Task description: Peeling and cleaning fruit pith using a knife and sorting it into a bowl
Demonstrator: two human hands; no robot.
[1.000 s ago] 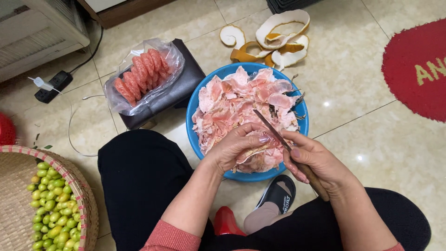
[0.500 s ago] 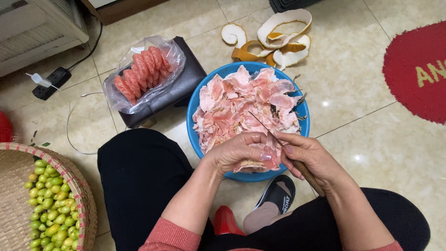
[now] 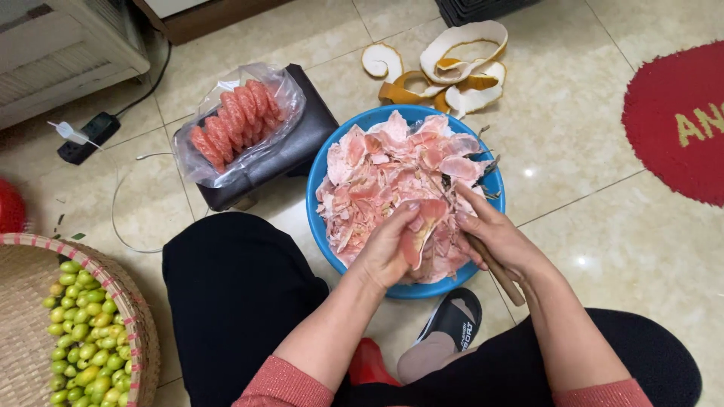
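- Cupping a pink segment [image 3: 416, 235], the left hand [image 3: 388, 252] holds it over the near side of the blue bowl [image 3: 323, 158], fingers curled round its back.
- Right hand [image 3: 494, 237] sits just beside the segment, over the bowl's near right rim, closed on a knife [image 3: 494, 267]; its wooden handle juts back toward the person, and the blade is hidden behind the fingers.
- Pink and white peelings [image 3: 385, 173] fill the bowl, heaped under and beyond both hands.
- Left of the bowl, touching its rim, a dark stool [image 3: 290, 151] carries a clear bag [image 3: 283, 90] with a row of peeled segments [image 3: 234, 120].
- Beyond the bowl, curled yellow rind [image 3: 452, 68] lies on the tiled floor [image 3: 588, 151].
- Right of the bowl, well apart, a red mat [image 3: 679, 113].
- Far left of the bowl, a woven basket [image 3: 23, 301] holds small green fruit [image 3: 79, 339].
- Near edge of the bowl: a black sandal [image 3: 456, 324], between the person's black-clad knees.
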